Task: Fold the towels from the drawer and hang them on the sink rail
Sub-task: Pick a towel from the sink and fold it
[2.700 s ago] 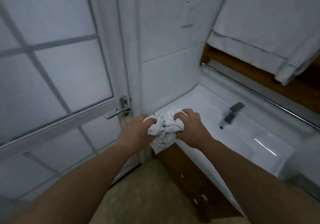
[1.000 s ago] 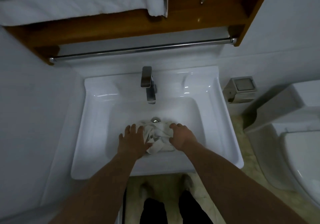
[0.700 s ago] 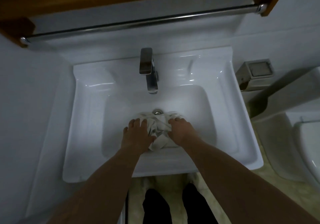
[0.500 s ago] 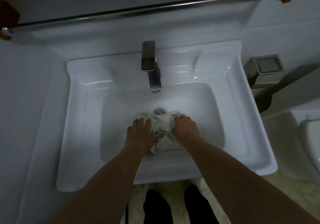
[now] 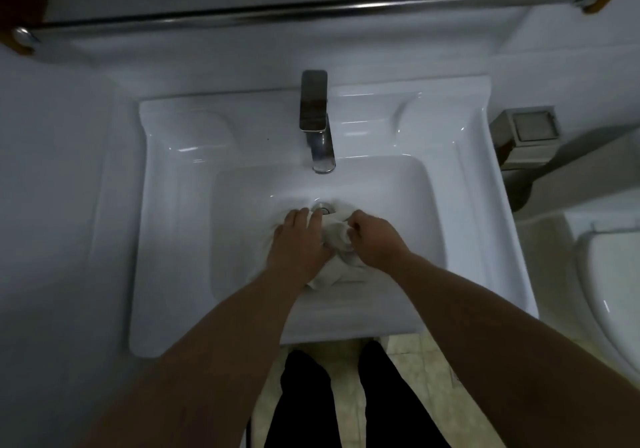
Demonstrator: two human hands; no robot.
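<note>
A crumpled white towel point(image 5: 337, 240) lies bunched in the basin of the white sink point(image 5: 180, 226), just in front of the drain. My left hand point(image 5: 299, 240) lies on its left part with the fingers stretched flat toward the drain. My right hand point(image 5: 372, 238) has its fingers curled and pinches a fold of the cloth at its right side. Most of the towel is hidden under both hands. The chrome rail point(image 5: 311, 9) runs across the wall above the sink, with nothing hanging on it.
A chrome faucet point(image 5: 317, 122) stands at the back of the basin. A metal box holder point(image 5: 526, 132) is fixed on the wall to the right, and a toilet point(image 5: 609, 292) stands at the right edge. Wooden cabinet corners frame the rail ends.
I have turned from the door to the sink and set the towel down in the basin. My left hand has slid forward toward the drain, and my right hand has curled on the cloth.
</note>
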